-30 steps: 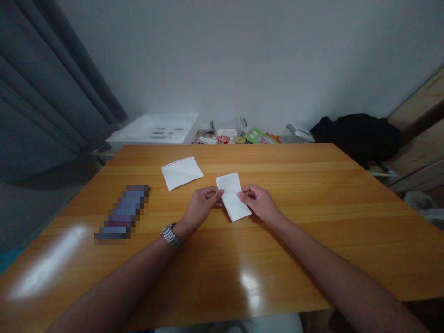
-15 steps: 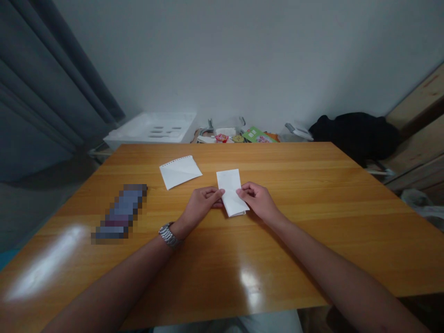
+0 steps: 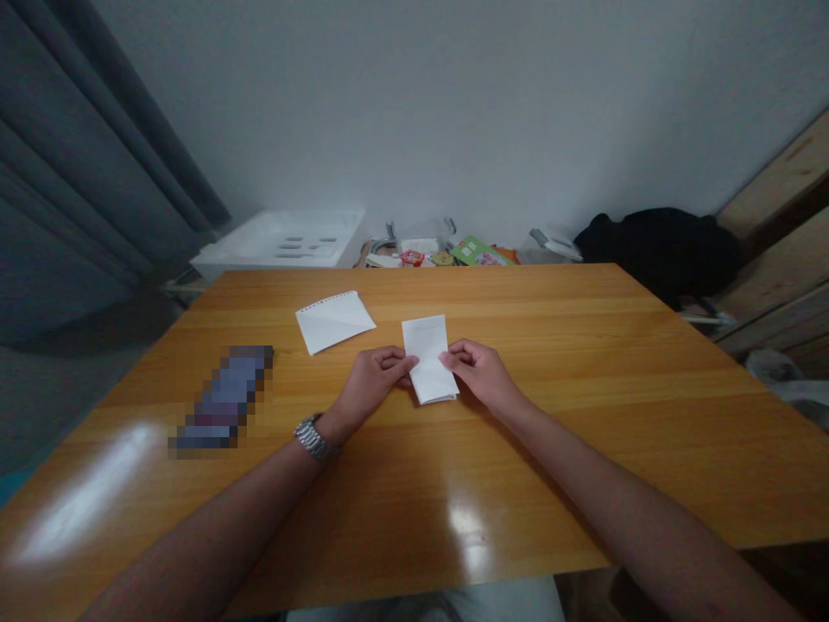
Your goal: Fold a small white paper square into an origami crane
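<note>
A folded white sheet of paper (image 3: 428, 358) is held upright-lengthwise over the middle of the table, its layers showing at the near edge. My left hand (image 3: 376, 380) pinches its left edge, thumb on top and fingers curled underneath. On the opposite edge, my right hand (image 3: 480, 373) grips it the same way, thumb on the front face. Farther left lies a second white sheet (image 3: 335, 322) with a torn, perforated top edge and a faint crease; neither hand touches it.
The wooden table (image 3: 570, 466) reaches back toward the wall. A blurred-out phone-like object (image 3: 226, 397) lies at the left. Behind the far edge are a white plastic tray (image 3: 278, 238), a green booklet (image 3: 479, 251) and small items. A black cloth-like heap (image 3: 661, 250) sits at the back right.
The folded paper has turned slightly between my hands, its near end swinging a little to the left. Both hands keep their hold.
</note>
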The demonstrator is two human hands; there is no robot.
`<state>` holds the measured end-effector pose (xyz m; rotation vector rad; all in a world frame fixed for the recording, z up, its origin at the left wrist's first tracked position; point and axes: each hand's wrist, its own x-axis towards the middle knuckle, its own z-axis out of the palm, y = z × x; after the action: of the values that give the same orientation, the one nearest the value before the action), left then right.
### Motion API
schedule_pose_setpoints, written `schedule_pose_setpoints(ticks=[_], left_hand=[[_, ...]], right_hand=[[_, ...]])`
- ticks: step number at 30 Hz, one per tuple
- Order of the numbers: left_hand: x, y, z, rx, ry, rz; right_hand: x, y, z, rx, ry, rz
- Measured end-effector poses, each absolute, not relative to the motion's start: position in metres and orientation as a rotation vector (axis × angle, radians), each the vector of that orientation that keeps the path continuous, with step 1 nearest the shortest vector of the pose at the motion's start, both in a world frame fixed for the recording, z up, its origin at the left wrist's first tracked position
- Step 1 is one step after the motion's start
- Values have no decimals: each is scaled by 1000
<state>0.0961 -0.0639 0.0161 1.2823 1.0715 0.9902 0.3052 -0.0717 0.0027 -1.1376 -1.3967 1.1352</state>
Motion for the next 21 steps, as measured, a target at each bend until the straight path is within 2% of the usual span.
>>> schedule_pose_setpoints(ticks=[8, 21], left_hand=[[95, -62, 18, 1321, 1102, 1010], [96, -67, 15, 1247, 1031, 929]], right_hand=[[308, -73, 5, -1155, -1398, 1249], [308, -73, 6, -1196, -1412, 1102]])
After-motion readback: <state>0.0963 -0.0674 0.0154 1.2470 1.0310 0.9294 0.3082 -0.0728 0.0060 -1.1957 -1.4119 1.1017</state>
